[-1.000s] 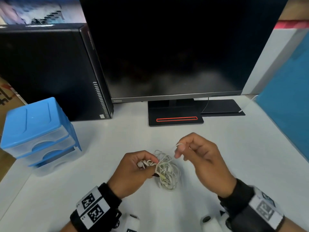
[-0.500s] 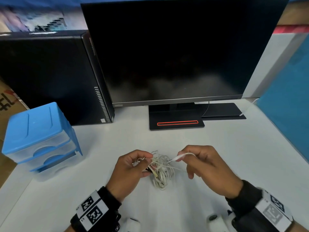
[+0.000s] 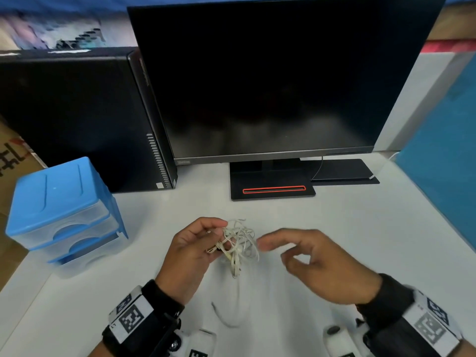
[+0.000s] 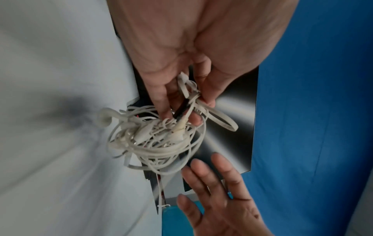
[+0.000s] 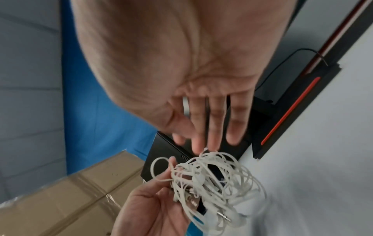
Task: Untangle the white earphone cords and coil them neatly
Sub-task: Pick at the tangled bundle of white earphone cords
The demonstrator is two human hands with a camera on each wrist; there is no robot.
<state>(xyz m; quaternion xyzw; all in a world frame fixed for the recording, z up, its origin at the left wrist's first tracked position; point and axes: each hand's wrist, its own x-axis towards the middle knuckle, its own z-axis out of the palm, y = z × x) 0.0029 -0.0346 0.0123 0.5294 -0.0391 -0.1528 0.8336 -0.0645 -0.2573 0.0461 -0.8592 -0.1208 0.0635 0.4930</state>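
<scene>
1. Nearest me, the left hand [image 3: 192, 247] pinches the cords [image 3: 238, 244], a tangled wad held above the desk [image 3: 334, 228].
2. Just beyond, the right hand [image 3: 313, 261] hangs spread, holding nothing, fingertips beside the wad.
3. Tugging a random loop would likely tighten knots.

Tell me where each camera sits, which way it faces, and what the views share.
Head: worn on the head, looking down at the table; both hands and wristbands show.
Left wrist: looks along the left hand, whose fingers pinch the earphone tangle.
Right wrist: looks along the open right hand.
Shared: all show the tangle and monitor base.
</scene>
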